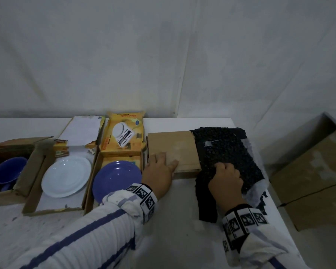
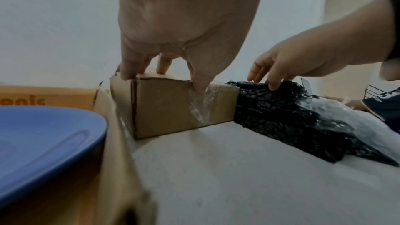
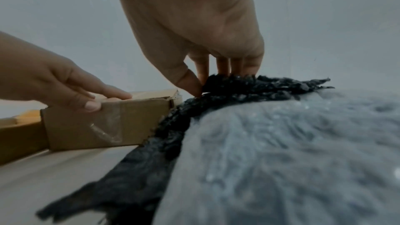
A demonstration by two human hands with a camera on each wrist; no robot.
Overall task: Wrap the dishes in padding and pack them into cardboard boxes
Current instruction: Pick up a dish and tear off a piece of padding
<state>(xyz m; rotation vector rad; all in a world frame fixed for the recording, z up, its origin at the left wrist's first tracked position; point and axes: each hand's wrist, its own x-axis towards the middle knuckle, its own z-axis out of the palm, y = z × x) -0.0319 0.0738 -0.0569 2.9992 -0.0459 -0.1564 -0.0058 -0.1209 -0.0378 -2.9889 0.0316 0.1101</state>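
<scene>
A person's left hand [image 1: 159, 169] is pressing its spread fingers [image 2: 129, 67] on a closed cardboard box [image 1: 175, 152] on the white bench [image 1: 173, 230], while the right hand [image 1: 226, 179] is pinching the black bubble wrap [image 1: 227, 150] lying just beside it, with a blue plate [image 1: 116, 181] sitting in an open box to the left.
</scene>
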